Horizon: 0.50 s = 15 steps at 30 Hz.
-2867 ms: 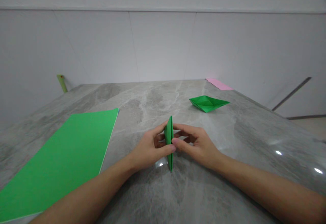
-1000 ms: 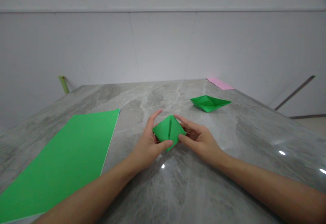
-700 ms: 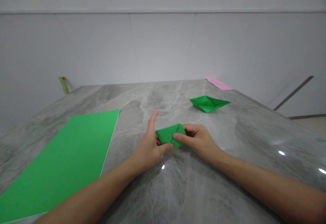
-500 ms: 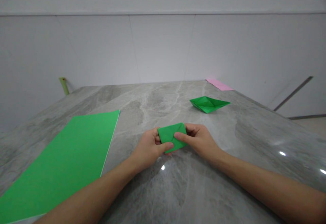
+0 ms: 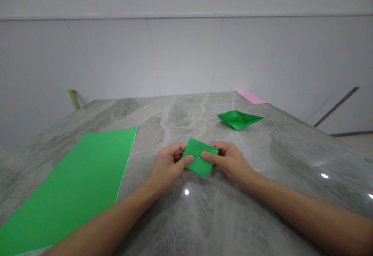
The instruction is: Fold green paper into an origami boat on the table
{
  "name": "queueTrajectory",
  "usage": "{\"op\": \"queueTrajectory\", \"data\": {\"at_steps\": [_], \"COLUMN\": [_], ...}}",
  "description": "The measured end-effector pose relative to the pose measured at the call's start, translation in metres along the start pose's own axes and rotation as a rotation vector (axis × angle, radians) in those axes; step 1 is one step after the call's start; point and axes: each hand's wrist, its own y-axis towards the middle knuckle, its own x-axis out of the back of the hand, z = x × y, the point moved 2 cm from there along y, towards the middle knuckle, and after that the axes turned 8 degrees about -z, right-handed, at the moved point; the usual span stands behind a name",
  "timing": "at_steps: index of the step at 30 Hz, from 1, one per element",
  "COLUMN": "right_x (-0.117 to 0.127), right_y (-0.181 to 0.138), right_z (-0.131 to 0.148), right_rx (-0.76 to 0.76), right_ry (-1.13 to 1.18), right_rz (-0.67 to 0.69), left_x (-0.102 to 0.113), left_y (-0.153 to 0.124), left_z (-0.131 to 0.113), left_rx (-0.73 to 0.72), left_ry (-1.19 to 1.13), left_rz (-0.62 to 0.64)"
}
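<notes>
A small folded green paper [image 5: 199, 166], roughly square and tilted, is held between both hands above the grey marbled table. My left hand [image 5: 168, 163] pinches its left side, thumb on the front face and fingers behind. On the right side, my right hand [image 5: 230, 157] grips it the same way, its thumb pressing near the middle of the face. The fingers behind the paper are partly hidden. Beyond my right hand lies a folded green paper boat [image 5: 239, 120], pointed at both ends.
A stack of large green paper sheets [image 5: 78, 182] lies at the left, partly under my left forearm. Pink paper [image 5: 251, 96] rests at the far right edge of the marbled table [image 5: 175, 112]. Behind the table stands a white wall [image 5: 183, 54]; a yellow-green tube-like object [image 5: 74, 99] is at the far left.
The folded green paper has been turned in my hands: its crossing creases no longer show, and a plainer face with a short central line is toward me. Both hands keep hold of it.
</notes>
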Motion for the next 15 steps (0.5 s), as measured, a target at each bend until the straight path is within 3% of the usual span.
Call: {"op": "queueTrajectory", "data": {"at_steps": [6, 12, 15], "right_x": [0.0, 0.0, -0.001], "right_y": [0.0, 0.001, 0.0], "right_z": [0.002, -0.002, -0.002], "right_rx": [-0.081, -0.097, -0.053], "right_ry": [0.029, 0.04, 0.006], "right_rz": [0.034, 0.047, 0.068], "left_x": [0.006, 0.008, 0.008], "left_y": [0.002, 0.003, 0.003], "left_z": [-0.005, 0.007, 0.005], "left_rx": [-0.034, 0.051, 0.022], "left_ry": [0.085, 0.142, 0.172], "left_rz": [-0.093, 0.121, 0.126]}}
